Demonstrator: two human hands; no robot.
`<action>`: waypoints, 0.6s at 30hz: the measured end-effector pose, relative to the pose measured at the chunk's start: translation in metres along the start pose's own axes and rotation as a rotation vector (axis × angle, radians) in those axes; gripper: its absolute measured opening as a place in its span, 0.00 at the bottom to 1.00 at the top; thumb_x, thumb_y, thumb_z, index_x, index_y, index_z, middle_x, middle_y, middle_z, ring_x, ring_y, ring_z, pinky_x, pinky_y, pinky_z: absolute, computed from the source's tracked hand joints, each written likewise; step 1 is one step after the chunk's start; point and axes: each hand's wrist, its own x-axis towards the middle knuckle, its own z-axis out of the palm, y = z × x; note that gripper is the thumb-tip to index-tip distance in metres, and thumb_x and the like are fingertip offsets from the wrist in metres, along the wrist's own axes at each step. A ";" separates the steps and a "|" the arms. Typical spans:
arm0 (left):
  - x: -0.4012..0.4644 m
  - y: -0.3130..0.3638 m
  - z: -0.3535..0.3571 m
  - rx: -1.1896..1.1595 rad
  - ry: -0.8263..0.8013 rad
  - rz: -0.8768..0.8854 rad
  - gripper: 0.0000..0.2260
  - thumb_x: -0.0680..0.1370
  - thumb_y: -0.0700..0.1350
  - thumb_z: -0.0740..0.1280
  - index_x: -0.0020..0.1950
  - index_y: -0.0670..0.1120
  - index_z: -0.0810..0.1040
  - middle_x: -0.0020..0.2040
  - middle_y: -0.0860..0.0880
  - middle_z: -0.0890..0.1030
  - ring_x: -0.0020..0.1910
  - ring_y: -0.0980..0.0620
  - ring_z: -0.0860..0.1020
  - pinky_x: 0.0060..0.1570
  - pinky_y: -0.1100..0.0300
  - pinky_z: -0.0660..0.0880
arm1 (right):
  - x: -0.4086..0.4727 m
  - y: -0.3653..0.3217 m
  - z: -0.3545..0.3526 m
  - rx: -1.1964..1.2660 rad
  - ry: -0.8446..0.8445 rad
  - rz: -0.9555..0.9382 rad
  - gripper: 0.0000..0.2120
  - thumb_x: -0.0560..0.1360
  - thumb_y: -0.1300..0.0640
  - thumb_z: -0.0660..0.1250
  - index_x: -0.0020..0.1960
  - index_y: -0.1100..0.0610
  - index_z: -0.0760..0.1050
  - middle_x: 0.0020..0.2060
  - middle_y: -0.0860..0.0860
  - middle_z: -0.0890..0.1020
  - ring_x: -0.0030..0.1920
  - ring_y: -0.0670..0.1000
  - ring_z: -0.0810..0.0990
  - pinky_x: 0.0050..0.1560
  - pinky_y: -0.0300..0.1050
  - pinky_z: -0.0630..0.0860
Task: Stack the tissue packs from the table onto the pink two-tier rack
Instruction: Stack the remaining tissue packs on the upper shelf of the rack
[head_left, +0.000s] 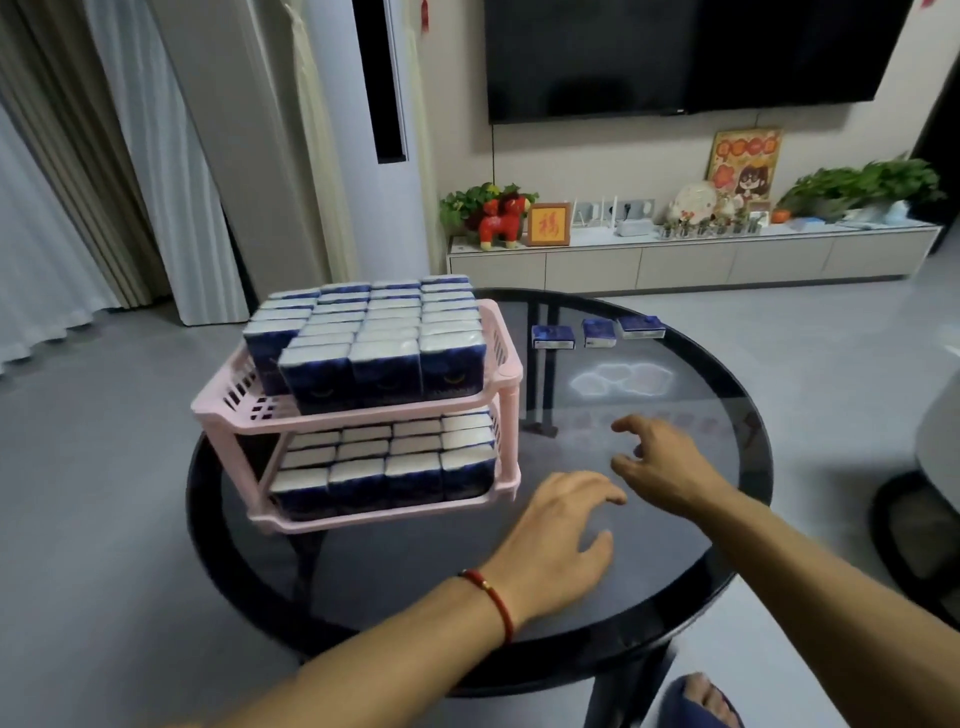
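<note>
The rack's (358, 415) upper tray hides most lower packs (384, 467), seemingly four rows.

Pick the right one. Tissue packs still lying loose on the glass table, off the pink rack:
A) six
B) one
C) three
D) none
C: three loose tissue packs sit in a row on the far side of the glass table, right of the pink rack, and both hands are empty.

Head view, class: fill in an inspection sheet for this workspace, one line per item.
Surface: round dark glass table, reflective.
Job's things: pink two-tier rack on the table's left, both tiers packed with tissue packs; three loose tissue packs at the far edge.
Clutter: nothing seen.
Grips: left hand and right hand over the table, fingers relaxed, holding nothing.
Cables: nothing seen.
Surroundings: TV, low cabinet, curtains.
</note>
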 end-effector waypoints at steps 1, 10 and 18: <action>0.016 -0.006 0.011 0.035 -0.017 -0.010 0.18 0.79 0.40 0.66 0.70 0.44 0.77 0.71 0.47 0.75 0.71 0.49 0.68 0.75 0.62 0.60 | 0.012 0.004 -0.002 -0.011 -0.015 -0.001 0.26 0.78 0.54 0.67 0.75 0.55 0.69 0.70 0.57 0.74 0.64 0.56 0.77 0.64 0.50 0.73; 0.063 -0.044 0.055 0.368 0.050 -0.226 0.33 0.78 0.58 0.45 0.79 0.47 0.66 0.80 0.45 0.64 0.79 0.45 0.61 0.81 0.48 0.52 | 0.173 0.004 0.010 -0.247 0.036 -0.159 0.30 0.79 0.54 0.66 0.79 0.50 0.62 0.79 0.53 0.62 0.77 0.60 0.61 0.75 0.60 0.64; 0.069 -0.049 0.051 0.213 0.088 -0.294 0.33 0.79 0.58 0.43 0.82 0.49 0.58 0.84 0.55 0.51 0.82 0.54 0.45 0.75 0.65 0.36 | 0.226 -0.008 0.030 -0.429 0.086 -0.218 0.26 0.81 0.54 0.60 0.78 0.52 0.63 0.72 0.56 0.67 0.75 0.58 0.63 0.77 0.62 0.53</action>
